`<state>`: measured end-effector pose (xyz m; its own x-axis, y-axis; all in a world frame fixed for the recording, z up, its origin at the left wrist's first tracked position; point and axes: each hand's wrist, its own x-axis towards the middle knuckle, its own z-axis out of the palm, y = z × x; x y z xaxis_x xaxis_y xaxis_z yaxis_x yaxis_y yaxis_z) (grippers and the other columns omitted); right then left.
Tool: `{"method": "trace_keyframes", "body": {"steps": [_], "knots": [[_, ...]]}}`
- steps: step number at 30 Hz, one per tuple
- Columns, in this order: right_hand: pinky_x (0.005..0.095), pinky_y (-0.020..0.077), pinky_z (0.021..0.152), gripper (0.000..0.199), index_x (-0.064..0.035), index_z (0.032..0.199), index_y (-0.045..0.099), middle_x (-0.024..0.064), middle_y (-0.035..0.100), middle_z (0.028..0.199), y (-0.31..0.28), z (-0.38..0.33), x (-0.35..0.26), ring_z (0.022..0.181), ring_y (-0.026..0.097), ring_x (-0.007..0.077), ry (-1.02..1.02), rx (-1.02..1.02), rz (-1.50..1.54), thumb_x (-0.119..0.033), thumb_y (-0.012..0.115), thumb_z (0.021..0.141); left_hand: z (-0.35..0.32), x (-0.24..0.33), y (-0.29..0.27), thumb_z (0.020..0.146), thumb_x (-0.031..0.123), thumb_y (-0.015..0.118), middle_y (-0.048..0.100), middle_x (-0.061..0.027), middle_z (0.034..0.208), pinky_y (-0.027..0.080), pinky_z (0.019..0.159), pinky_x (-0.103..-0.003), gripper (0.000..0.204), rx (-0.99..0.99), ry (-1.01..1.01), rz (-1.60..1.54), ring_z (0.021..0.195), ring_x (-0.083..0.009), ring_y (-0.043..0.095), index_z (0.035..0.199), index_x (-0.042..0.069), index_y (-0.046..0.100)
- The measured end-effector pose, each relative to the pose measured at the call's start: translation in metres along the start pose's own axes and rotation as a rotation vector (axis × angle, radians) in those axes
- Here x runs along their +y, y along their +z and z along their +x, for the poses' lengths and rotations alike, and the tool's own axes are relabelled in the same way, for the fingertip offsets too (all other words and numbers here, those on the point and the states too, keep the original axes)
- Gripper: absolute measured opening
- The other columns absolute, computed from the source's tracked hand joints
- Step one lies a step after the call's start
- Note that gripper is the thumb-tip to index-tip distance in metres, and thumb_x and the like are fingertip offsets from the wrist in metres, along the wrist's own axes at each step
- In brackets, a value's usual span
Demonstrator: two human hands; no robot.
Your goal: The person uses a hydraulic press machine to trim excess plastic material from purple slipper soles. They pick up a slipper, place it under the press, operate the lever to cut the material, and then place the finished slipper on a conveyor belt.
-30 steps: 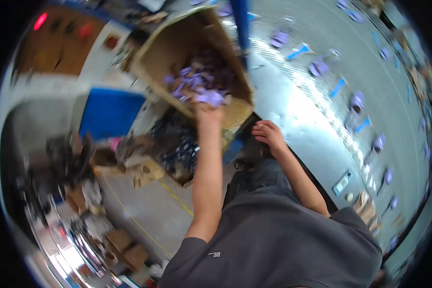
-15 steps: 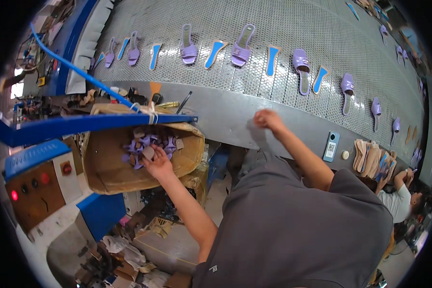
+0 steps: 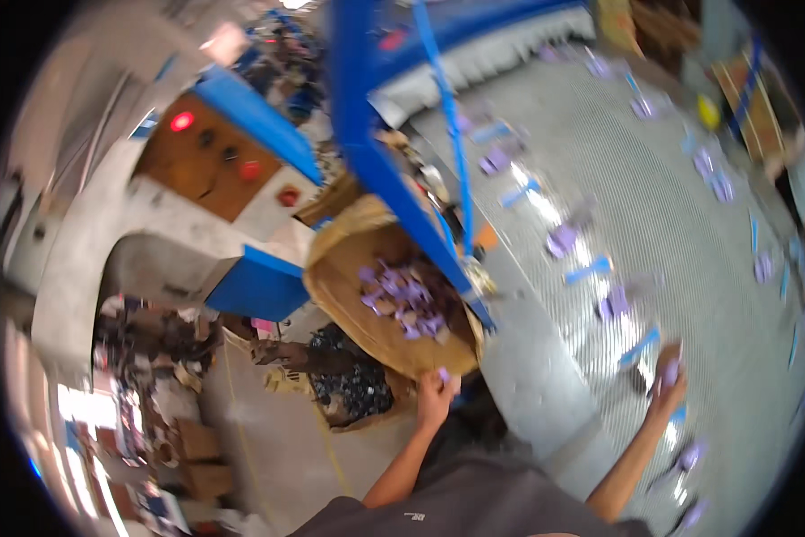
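My left hand is at the near rim of a brown cardboard box, fingers closed on a small purple piece. Inside the box lies a heap of purple shoe parts. My right hand reaches out onto the grey mesh conveyor belt, with a purple part at its fingertips; blur hides whether it grips it. Purple strap parts and blue sole-shaped parts lie spread along the belt.
A blue metal bar and a blue strap cross above the box. Left of them is a brown control panel with red lights. Under the box stands a bin of dark scraps. Cardboard litter covers the floor.
The view has swung, so the box and belt sit differently in the picture. My left hand has come out of the box to its near rim with a purple piece. My right hand has moved further onto the belt.
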<state>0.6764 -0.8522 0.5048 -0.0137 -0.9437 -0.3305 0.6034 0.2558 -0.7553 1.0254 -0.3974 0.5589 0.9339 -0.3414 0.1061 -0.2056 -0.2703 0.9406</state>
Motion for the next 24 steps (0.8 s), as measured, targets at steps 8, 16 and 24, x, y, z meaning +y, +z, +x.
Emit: {"method": "trace_keyframes", "body": {"steps": [8,16,24], "knots": [[0.0454,0.0489,0.086,0.043,-0.0195,0.106,0.056,0.0075,0.065,0.111,0.002,-0.14,0.071,0.101,0.062,0.0255,0.474,-0.401,-0.08,-0.061,0.057,0.094,-0.036,-0.001,-0.003,0.105,0.018,0.056,0.073,-0.0129,0.106,0.059,0.072,-0.029,0.03,0.056,0.012,-0.316,0.09,-0.0192,0.074,0.124,-0.005,0.062],[0.044,0.0516,0.091,0.089,0.0011,0.14,0.048,0.0217,0.051,0.117,0.158,-0.319,0.056,0.104,0.06,0.0375,-0.536,-0.952,-1.33,-0.025,0.09,0.066,-0.045,0.029,-0.069,0.108,0.023,0.051,0.069,-0.0132,0.112,0.059,0.083,-0.029,0.039,0.026,0.017,-0.637,0.098,-0.0213,0.071,0.13,-0.008,0.059],[0.0363,0.0524,0.097,0.064,0.0067,0.132,0.059,0.0152,0.07,0.118,0.16,-0.326,0.057,0.11,0.067,0.0209,-0.072,-1.268,-1.018,-0.022,0.083,0.08,-0.123,0.0,-0.143,0.088,0.009,0.076,0.067,-0.0095,0.097,0.056,0.084,-0.034,0.03,0.255,0.082,-0.037,0.097,-0.0208,0.068,0.116,0.001,0.068]]}}
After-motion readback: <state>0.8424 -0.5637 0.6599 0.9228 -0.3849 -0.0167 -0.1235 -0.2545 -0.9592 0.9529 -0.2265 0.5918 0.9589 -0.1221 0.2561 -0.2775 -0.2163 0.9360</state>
